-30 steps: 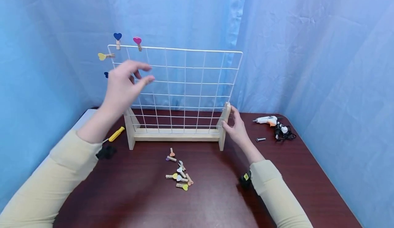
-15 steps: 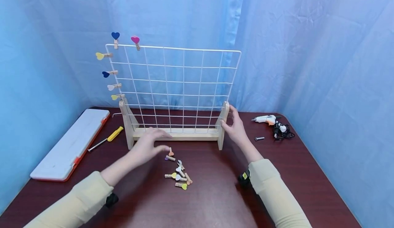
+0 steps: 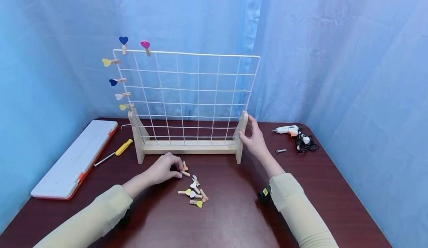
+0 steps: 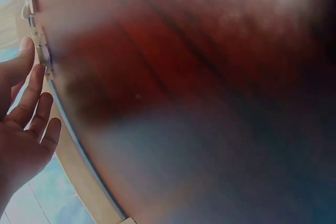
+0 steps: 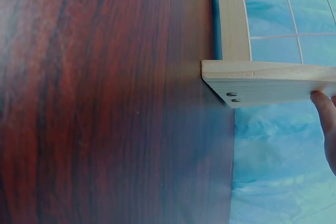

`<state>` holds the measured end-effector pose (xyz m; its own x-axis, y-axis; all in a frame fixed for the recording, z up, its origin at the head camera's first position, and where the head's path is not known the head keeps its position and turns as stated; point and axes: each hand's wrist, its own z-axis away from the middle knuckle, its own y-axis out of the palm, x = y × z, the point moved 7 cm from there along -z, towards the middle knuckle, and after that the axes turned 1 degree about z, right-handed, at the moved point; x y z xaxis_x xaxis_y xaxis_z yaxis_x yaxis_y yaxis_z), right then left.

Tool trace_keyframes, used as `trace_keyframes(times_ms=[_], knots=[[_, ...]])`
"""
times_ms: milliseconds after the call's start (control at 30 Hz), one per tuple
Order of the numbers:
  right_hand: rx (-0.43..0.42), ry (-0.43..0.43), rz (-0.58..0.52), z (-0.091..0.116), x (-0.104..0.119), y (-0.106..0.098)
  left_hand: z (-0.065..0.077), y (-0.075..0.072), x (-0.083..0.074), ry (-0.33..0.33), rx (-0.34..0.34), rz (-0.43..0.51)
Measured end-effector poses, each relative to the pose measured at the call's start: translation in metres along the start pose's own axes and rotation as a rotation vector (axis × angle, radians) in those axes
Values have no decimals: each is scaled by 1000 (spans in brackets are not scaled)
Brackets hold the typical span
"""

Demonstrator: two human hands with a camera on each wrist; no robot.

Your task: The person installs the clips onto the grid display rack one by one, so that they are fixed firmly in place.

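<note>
My left hand (image 3: 166, 168) is low over the table, thumb and forefinger a little apart at the end of a small wooden clothespin (image 3: 185, 174) with a purple heart. An orange-heart clothespin (image 3: 185, 166) lies just behind it. Several more heart clothespins (image 3: 195, 194) are heaped nearer the front. My right hand (image 3: 255, 138) holds the right wooden upright (image 3: 241, 138) of a stand, thumb on the near side; in the right wrist view, a finger (image 5: 325, 109) touches that upright. The stand carries a white wire grid (image 3: 198, 73), with heart clothespins along its left edge and top left.
On the left lie a white-and-orange flat case (image 3: 75, 158) and a yellow-handled screwdriver (image 3: 123, 147). A white glue gun (image 3: 287, 129) with a black cord (image 3: 309, 144) and a bolt (image 3: 281, 151) are at right. Blue curtains surround the table.
My left hand has come down from the grid's left side to the loose clothespins, uncovering the clips on the left edge. My right hand has stayed at the upright.
</note>
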<state>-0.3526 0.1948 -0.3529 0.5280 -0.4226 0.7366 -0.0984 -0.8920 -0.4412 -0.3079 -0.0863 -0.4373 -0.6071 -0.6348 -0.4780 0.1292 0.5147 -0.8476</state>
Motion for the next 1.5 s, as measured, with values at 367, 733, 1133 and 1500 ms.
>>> trace_keyframes(times_ms=[367, 733, 1133, 1500], knots=[[-6, 7, -18, 1, 1, 3, 2, 12, -5, 51, 49, -47], [-5, 8, -9, 0, 1, 4, 0, 7, -10, 86, 40, -62], [-3, 15, -11, 0, 0, 2, -2, -6, -17, 105, -19, -33], [-3, 12, 14, 0, 1, -1, -15, -99, -52, 200, -421, 26]])
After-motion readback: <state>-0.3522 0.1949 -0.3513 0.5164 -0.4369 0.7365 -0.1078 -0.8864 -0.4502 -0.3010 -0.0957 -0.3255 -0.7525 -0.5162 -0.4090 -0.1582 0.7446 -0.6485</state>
